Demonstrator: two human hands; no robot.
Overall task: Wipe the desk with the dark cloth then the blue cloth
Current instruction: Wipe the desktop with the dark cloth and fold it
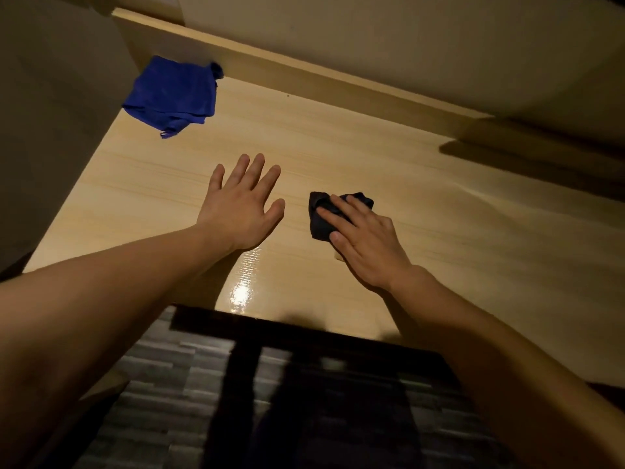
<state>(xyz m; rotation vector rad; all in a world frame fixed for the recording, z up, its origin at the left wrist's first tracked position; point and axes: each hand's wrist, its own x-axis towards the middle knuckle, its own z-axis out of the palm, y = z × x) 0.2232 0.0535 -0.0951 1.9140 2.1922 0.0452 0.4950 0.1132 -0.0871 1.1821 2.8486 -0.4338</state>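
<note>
While the left hand (241, 206) is held flat and spread, palm down over the desk (422, 211) with nothing in it, the right hand (363, 240) is pressed on the bunched dark cloth (319, 216), fingers laid across it. The blue cloth (170, 93) is seen crumpled at the far left corner, well apart. No writing can be read.

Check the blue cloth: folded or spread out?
Folded. The blue cloth lies as a loose layered pad on the desk's far left corner, edges stacked.
</note>
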